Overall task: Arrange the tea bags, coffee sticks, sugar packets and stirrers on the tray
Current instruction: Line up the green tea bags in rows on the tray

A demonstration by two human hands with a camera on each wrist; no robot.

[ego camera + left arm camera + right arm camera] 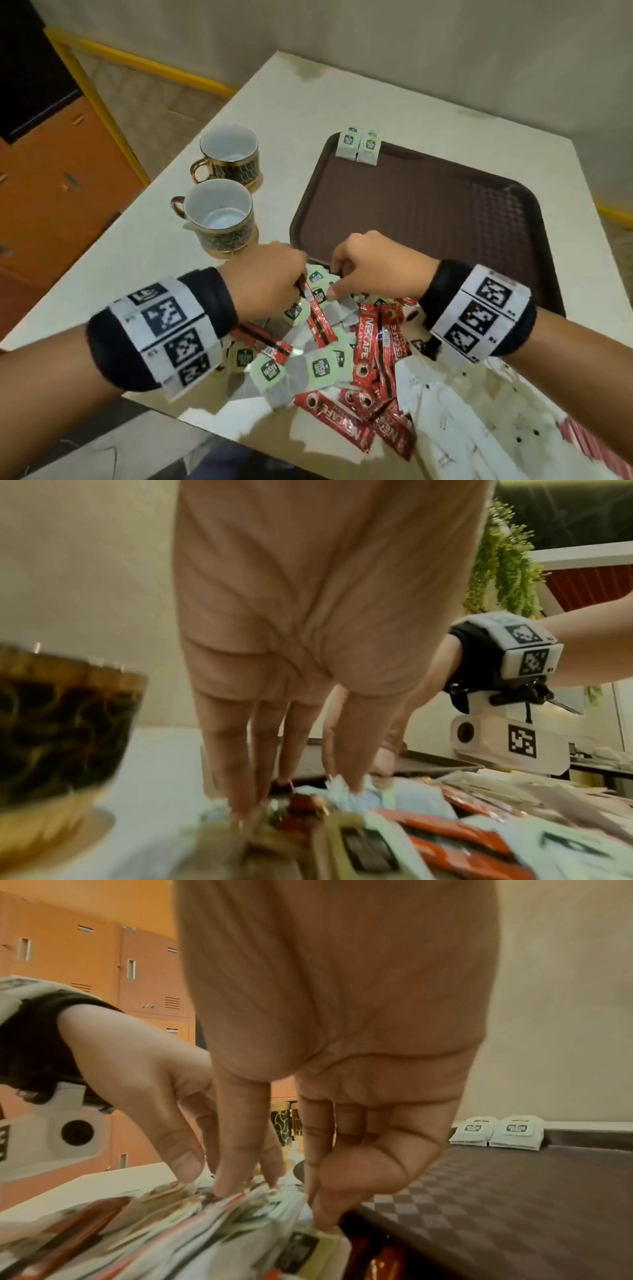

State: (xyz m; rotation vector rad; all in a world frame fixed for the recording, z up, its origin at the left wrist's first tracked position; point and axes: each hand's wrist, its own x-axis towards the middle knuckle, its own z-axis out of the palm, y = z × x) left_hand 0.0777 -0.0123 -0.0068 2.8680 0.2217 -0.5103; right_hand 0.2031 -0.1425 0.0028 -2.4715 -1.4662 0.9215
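Tea bags (pixel 317 296) under both hands' fingertips

Both forearms reach forward, each wrist strapped with a black band bearing printed markers. The left hand (pixel 265 274) and right hand (pixel 371 262) sit close together, knuckles up, fingers (pixel 236 1150) pointing down with tips nearly meeting.

Bare forearms, no sleeves; each wrist wears a black padded band (pixel 212 301) wrapped with white tiles printed with black square marker codes (pixel 479 308); a white camera housing (pixel 507 739) with 1 round lens hangs beneath.
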